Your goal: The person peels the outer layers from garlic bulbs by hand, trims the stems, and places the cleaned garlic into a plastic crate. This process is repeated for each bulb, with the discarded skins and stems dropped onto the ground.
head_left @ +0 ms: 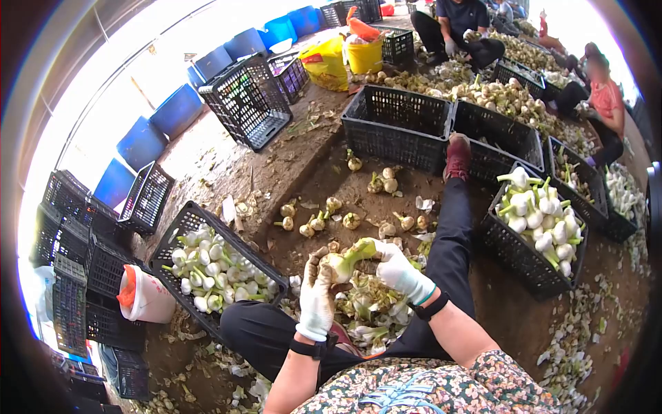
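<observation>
In the head view, my left hand [317, 295], in a dirty white glove, is closed round the bulb of a garlic head [338, 266]. My right hand [400, 268], gloved too, grips the green stem end of the same garlic. The garlic lies nearly level between the two hands. Below them is a pile of peelings [369, 303] between my legs. Loose unpeeled garlic heads [352, 221] lie on the soil just beyond. A black crate of white garlic [214, 272] stands to the left of my left hand.
Another full crate [538, 221] is at the right, past my outstretched leg. Two black crates [400, 124] stand ahead. Stacked crates and a white bucket [148, 297] are at the left. Other people [462, 34] sit by a garlic heap [503, 100] at the back right.
</observation>
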Motion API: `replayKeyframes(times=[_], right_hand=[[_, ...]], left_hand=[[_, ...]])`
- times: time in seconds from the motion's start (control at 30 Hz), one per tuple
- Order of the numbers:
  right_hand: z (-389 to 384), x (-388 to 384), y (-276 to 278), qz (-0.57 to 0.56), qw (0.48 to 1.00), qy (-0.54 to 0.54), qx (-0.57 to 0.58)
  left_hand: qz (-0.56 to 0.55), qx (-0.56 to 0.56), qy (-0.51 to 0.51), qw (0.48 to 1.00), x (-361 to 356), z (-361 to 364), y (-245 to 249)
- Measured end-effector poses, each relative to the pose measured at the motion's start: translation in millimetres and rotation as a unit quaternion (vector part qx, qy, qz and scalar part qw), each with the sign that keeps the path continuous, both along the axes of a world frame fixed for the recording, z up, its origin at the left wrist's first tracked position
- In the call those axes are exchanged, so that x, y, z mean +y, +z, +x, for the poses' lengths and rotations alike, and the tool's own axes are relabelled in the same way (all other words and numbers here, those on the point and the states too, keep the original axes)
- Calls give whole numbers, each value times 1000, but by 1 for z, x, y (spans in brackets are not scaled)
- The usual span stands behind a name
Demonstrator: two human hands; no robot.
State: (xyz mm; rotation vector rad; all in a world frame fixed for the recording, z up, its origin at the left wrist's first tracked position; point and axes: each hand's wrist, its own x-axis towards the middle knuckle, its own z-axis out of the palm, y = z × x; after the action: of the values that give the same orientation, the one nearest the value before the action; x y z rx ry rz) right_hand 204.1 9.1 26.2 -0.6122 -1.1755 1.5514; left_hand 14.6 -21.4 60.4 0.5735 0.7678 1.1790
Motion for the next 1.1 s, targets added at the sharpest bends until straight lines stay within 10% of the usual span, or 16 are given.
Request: replayKeyframes(times=[0.17,0.43,0.57,0.77,0.83,0.9,1.03,1.1], right_hand=[[-17,-16,-13,-100,983,-86,-124],[-21,-22,3,-182,976,-68,100],[-22,-25,-12,-39,982,-130,-132],[14,4,-48,-277,942,-133,137],[33,8,-23,-96,934,-24,-344],[20,-5,-30,31,754,-85,-651],[-6,-15,46,206,904,-44,-371],[-16,-20,65,299,847,-49,-437]], left_hand=[[183,253,62,948,-10,13,-3],[39,84,-13,996,-5,-6,4],[153,268,36,951,-7,-5,-26],[66,37,-95,993,-18,-25,0],[60,18,-83,995,-25,-27,12],[80,16,-66,994,-26,-26,14],[147,243,-71,956,-27,-22,4],[227,391,-75,889,-21,-21,4]])
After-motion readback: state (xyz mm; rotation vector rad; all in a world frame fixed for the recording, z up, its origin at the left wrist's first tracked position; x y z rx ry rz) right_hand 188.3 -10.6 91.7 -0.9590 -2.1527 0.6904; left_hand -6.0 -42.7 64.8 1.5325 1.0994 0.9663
